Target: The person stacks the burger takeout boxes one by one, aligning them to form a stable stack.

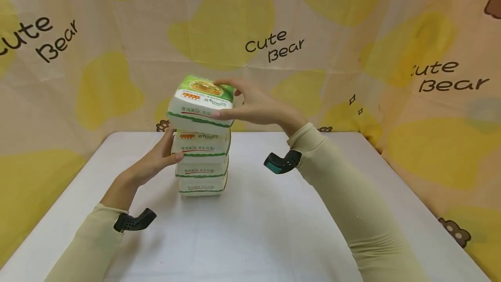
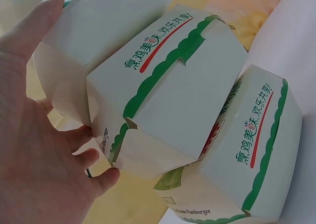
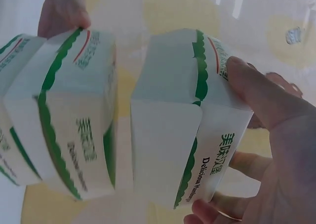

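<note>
My right hand (image 1: 256, 104) holds a green-and-white hamburger box (image 1: 192, 107) by its right side, thumb on the front and fingers toward the back. A gap separates this tilted box from the stack in the right wrist view. Below it stand three similar boxes, piled on one another: an upper box (image 1: 199, 146), a middle box (image 1: 201, 169) and a bottom box (image 1: 201, 186). My left hand (image 1: 154, 160) grips the upper box's left side, its thumb on the front. In the left wrist view, its other fingertips (image 2: 106, 178) touch the stack's side.
The stack stands on a white table (image 1: 250, 234). Behind and beside the table hangs a yellow-patterned cloth (image 1: 219, 25) with "Cute Bear" lettering. Each wrist wears a black device, a left one (image 1: 135, 221) and a right one (image 1: 283, 162).
</note>
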A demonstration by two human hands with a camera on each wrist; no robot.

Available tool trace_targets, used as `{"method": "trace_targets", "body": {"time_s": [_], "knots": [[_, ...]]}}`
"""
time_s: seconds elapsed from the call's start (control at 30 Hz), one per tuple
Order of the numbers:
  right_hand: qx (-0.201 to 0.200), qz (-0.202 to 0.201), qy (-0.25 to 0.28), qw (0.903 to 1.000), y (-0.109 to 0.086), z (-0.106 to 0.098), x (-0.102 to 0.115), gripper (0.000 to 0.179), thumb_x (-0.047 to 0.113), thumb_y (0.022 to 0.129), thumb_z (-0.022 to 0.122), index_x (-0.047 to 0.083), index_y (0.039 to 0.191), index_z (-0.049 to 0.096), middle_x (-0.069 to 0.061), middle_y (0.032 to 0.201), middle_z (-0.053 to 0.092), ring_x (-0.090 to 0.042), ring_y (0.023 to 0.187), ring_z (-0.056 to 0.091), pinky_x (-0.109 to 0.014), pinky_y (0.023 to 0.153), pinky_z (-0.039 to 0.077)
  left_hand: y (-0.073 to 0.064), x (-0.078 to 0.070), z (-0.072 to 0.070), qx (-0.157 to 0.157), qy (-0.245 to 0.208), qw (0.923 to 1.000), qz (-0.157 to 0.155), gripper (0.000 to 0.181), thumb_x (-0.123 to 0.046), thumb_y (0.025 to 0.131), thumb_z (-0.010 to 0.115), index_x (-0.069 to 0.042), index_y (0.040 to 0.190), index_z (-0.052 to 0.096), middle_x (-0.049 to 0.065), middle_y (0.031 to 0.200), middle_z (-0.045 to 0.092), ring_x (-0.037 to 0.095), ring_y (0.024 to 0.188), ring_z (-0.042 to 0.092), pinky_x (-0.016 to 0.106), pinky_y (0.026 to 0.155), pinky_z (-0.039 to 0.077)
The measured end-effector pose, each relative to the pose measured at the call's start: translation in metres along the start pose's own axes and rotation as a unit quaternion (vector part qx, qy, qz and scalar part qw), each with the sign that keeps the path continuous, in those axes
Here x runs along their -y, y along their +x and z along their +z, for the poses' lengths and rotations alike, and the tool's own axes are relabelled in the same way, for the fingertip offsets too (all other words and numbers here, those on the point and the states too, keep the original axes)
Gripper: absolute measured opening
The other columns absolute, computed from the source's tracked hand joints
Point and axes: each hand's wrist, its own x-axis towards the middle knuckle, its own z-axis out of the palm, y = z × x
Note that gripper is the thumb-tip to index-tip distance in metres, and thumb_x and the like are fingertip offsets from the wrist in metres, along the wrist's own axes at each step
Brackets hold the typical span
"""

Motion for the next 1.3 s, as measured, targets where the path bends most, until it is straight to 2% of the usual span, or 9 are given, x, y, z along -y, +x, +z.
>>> {"method": "trace_targets", "body": {"time_s": [0.1,0.23,0.3,0.47,0.7,0.9,1.17,1.3], "knots": [[0.024,-0.003,-0.027,0.9994,0.011,0.006,0.008,0.082,0.053,0.085,0.074,0.022,0.154,0.041,-0.001,0.154,0.046,-0.022,0.135,0.043,-0.047,0.110,0.042,-0.002,0.001,0.002,0.004,0.003,1.0000,0.001,0.086,-0.030,0.102,0.058,-0.043,0.160,-0.003,0.015,0.164,0.023,0.039,0.145,0.035,0.075,0.109,0.032],[0.040,0.005,-0.037,0.9985,0.016,0.008,0.009,0.081,0.051,0.086,0.073,0.021,0.154,0.041,-0.001,0.153,0.048,-0.019,0.134,0.046,-0.046,0.113,0.041,0.003,0.001,0.005,0.012,0.000,0.9999,0.012,0.082,-0.025,0.103,0.056,-0.042,0.160,0.000,0.010,0.163,0.025,0.032,0.144,0.037,0.068,0.109,0.037],[0.042,0.005,-0.032,0.9986,0.015,0.007,0.007,0.079,0.050,0.087,0.072,0.021,0.154,0.041,-0.001,0.152,0.049,-0.018,0.132,0.047,-0.046,0.112,0.041,0.006,0.001,0.006,0.014,0.002,0.9998,0.013,0.082,-0.023,0.103,0.056,-0.042,0.160,-0.001,0.009,0.162,0.025,0.034,0.144,0.038,0.066,0.108,0.039],[0.036,0.006,-0.027,0.9990,0.013,0.005,0.002,0.080,0.052,0.087,0.071,0.021,0.154,0.041,-0.001,0.153,0.048,-0.018,0.135,0.046,-0.047,0.115,0.039,0.008,-0.001,0.005,0.015,0.005,0.9999,0.007,0.085,-0.028,0.102,0.057,-0.044,0.159,-0.004,0.012,0.164,0.022,0.044,0.145,0.035,0.072,0.108,0.037],[0.032,0.004,-0.034,0.9989,0.013,0.005,0.002,0.080,0.054,0.087,0.070,0.024,0.155,0.040,-0.003,0.158,0.041,-0.022,0.144,0.039,-0.051,0.119,0.035,0.005,-0.001,0.000,0.011,0.009,0.9998,0.014,0.086,-0.028,0.103,0.056,-0.046,0.159,-0.006,0.010,0.163,0.023,0.031,0.140,0.043,0.066,0.108,0.039],[0.038,0.003,-0.040,0.9985,0.015,0.010,-0.001,0.079,0.057,0.089,0.065,0.027,0.156,0.037,-0.004,0.161,0.036,-0.023,0.147,0.036,-0.053,0.118,0.035,0.001,0.000,-0.001,0.008,0.008,0.9998,0.015,0.085,-0.031,0.103,0.056,-0.045,0.159,-0.005,0.010,0.163,0.023,0.024,0.139,0.045,0.068,0.108,0.038],[0.038,-0.002,-0.036,0.9986,0.015,0.013,-0.001,0.079,0.056,0.089,0.065,0.027,0.157,0.035,-0.005,0.163,0.031,-0.025,0.148,0.034,-0.055,0.118,0.034,-0.002,-0.002,-0.001,0.009,0.006,0.9999,0.012,0.084,-0.031,0.103,0.055,-0.044,0.159,-0.006,0.012,0.165,0.021,0.040,0.144,0.038,0.073,0.109,0.035],[0.035,-0.007,-0.032,0.9988,0.016,0.014,-0.002,0.078,0.055,0.090,0.064,0.025,0.157,0.035,-0.005,0.163,0.031,-0.025,0.148,0.033,-0.055,0.119,0.033,-0.002,-0.002,-0.001,0.011,0.004,0.9999,0.012,0.085,-0.032,0.103,0.055,-0.045,0.159,-0.007,0.012,0.165,0.021,0.038,0.143,0.040,0.073,0.109,0.035]]}}
